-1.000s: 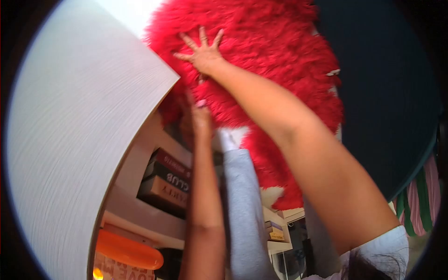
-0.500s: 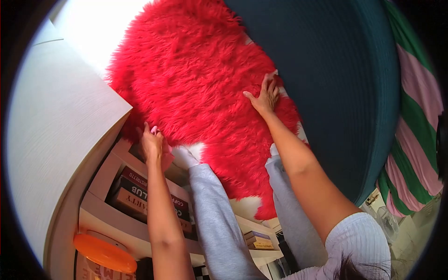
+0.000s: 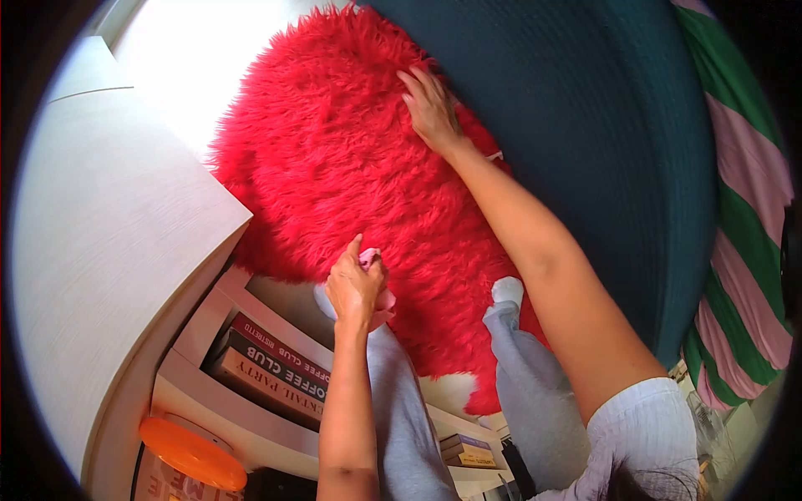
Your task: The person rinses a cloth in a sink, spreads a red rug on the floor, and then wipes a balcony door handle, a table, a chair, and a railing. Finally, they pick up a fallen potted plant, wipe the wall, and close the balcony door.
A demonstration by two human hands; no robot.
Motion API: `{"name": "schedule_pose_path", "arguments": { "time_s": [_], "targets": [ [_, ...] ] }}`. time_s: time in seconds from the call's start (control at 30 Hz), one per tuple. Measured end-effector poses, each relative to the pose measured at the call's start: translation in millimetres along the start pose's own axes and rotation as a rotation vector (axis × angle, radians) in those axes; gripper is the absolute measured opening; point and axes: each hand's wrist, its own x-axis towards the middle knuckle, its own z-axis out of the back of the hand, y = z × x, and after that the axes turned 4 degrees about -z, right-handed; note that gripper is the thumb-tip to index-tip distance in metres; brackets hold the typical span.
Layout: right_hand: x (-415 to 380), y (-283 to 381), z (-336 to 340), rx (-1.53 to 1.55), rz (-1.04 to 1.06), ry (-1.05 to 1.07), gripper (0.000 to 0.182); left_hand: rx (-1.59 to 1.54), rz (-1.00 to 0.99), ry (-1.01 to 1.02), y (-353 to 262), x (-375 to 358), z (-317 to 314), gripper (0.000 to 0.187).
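A shaggy red rug [image 3: 326, 159] lies on the pale floor beneath my hands. Bunched in my left hand [image 3: 355, 288] is a pink cloth [image 3: 386, 302], partly hidden by the fingers, over the near part of the rug. My index finger on that hand points away from me. Farther off, my right hand [image 3: 433, 108] is open, with fingers spread over the rug's far right edge, close beside a dark teal upholstered piece [image 3: 576, 142]. It holds nothing that I can see.
At left stands a pale wooden cabinet [image 3: 142, 225] with a sharp corner. Below it, a shelf holds books [image 3: 271, 376]; an orange rounded object [image 3: 192, 453] sits nearby. Striped green and pink fabric [image 3: 743, 234] hangs at right. My white-socked foot [image 3: 507, 290] is on the rug.
My left hand has moved right, away from the cabinet corner, with the pink cloth. My right hand has slid farther up along the rug's edge. The view has shifted slightly.
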Motion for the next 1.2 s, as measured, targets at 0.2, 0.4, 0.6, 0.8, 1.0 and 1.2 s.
{"name": "schedule_pose_path", "arguments": {
  "time_s": [0.2, 0.4, 0.6, 0.8, 1.0, 1.2],
  "targets": [
    [70.1, 5.8, -46.6, -0.313, -0.243, 0.411, 0.087, 0.007, -0.126, 0.032, 3.0, 13.3, 3.3, 0.047],
    [51.2, 24.5, -58.7, -0.263, -0.251, 0.046, 0.082, 0.036, -0.140, 0.070, 14.2, 18.2, 3.0, 0.045],
    [-113.6, 36.1, 34.7, -0.176, -0.558, -0.372, 0.019, -0.074, -0.151, 0.036, -7.4, 0.4, 3.9, 0.044],
    [-166.4, -9.5, 45.7, -0.191, -1.103, -0.126, 0.038, -0.099, -0.227, 0.086, -21.9, -17.0, -8.1, 0.044],
    [-164.6, -7.3, 72.4, 0.437, -0.814, -0.093, 0.045, -0.072, -0.233, 0.117, -18.7, -23.4, -11.9, 0.045],
    [-154.4, 1.0, 85.7, 0.510, -0.823, -0.150, 0.070, -0.029, -0.198, 0.150, -24.5, -40.1, -1.2, 0.046]
  ]
}}
